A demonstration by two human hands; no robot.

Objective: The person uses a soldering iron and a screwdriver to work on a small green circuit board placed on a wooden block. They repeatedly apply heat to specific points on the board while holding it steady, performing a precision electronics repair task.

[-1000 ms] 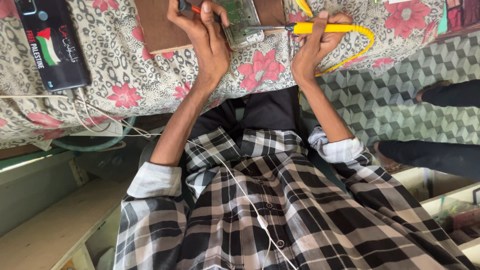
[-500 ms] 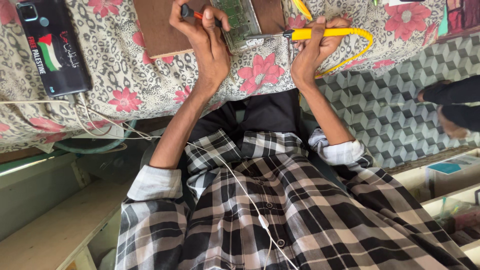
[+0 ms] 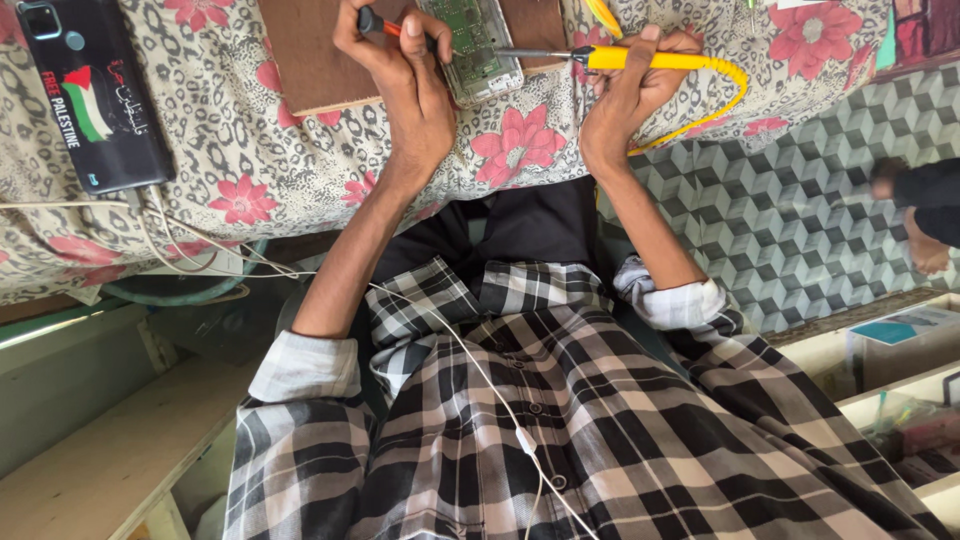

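A: Floral-cloth bench (image 3: 250, 170), checked floor tiles (image 3: 800, 230) beside it. Hands?

B: Left hand (image 3: 405, 85) pinches a small red-tipped tool (image 3: 375, 22), fingers on the green circuit board (image 3: 470, 40) at the bench's far edge. Right hand (image 3: 640, 90) grips a yellow soldering iron (image 3: 650, 60), tip on the board.

A: Around them?

B: Brown pad (image 3: 320, 60) under the board, dark phone (image 3: 95, 95) at the left end.

Soft even daylight, sharp focus

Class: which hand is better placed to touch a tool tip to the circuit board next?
Probably right: the right hand holds the yellow soldering iron with its tip at the circuit board; the left hand grips a red-handled tool.
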